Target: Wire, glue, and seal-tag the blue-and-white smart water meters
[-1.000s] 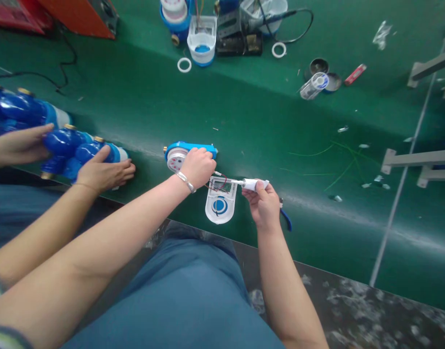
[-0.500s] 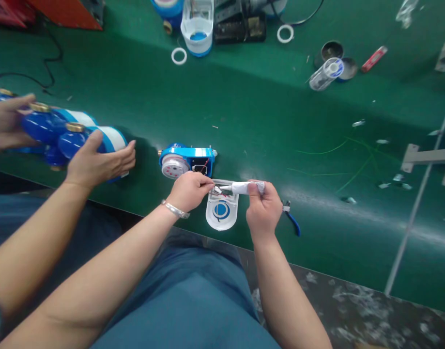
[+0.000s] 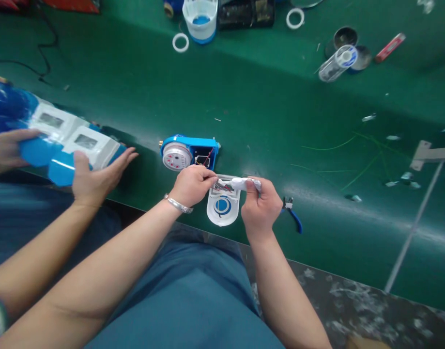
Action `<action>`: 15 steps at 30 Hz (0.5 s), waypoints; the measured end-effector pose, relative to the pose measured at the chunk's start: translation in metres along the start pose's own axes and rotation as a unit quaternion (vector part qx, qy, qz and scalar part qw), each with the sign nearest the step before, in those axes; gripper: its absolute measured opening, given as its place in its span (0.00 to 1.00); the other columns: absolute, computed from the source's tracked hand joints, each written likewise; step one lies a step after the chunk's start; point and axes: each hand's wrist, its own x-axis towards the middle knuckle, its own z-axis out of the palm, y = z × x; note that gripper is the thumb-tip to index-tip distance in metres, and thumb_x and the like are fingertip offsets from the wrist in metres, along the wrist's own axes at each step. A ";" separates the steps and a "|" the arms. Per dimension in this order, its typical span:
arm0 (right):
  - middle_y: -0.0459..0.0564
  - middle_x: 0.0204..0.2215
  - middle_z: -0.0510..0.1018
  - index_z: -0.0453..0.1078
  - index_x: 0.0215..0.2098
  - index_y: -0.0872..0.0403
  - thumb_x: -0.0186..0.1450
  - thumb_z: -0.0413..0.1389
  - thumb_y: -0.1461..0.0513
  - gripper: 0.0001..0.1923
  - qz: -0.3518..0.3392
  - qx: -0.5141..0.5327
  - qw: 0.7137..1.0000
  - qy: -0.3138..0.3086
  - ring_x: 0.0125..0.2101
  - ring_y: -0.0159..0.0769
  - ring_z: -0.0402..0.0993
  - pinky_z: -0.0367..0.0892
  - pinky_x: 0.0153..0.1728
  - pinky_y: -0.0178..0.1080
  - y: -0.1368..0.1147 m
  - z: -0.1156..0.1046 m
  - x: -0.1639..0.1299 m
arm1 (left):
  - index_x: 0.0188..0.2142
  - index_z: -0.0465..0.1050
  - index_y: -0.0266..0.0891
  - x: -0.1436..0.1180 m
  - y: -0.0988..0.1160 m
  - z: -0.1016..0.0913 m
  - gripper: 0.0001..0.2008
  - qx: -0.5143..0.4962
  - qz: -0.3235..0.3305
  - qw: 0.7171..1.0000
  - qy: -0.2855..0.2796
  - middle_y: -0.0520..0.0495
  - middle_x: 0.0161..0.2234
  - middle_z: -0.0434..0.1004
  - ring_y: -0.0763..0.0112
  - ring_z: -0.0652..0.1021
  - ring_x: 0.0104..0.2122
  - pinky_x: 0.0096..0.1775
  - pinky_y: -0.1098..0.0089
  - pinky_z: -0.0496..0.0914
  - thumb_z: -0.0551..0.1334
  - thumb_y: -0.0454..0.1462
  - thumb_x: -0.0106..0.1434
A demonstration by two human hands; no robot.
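Note:
A white squeeze tube with a narrow nozzle is gripped in my right hand, its tip pointing left to my other fingertips. My left hand is closed in a pinch on a small wired part, mostly hidden by the fingers. Beneath both hands lies a white cover with a blue round logo and thin wires in its upper part. Just behind it sits a blue water meter with a round dial and an open compartment showing red wires.
At left, a co-worker's hands hold blue-and-white meters. Blue-handled cutters lie right of my right hand. Farther back are white rings, a white-and-blue housing, a clear spool and a red box. A metal bracket stands at right.
The tube's nozzle has come closer to my left fingertips. The co-worker's meters have turned so their white display faces show. The view has shifted slightly.

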 end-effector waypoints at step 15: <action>0.46 0.25 0.75 0.68 0.29 0.55 0.62 0.49 0.63 0.07 -0.079 -0.012 0.996 0.046 0.27 0.30 0.71 0.65 0.29 0.31 0.001 0.002 0.001 | 0.28 0.76 0.37 0.000 0.002 0.003 0.10 -0.010 -0.013 1.000 -0.001 0.48 0.27 0.76 0.70 0.73 0.30 0.33 0.71 0.65 0.57 0.38 0.55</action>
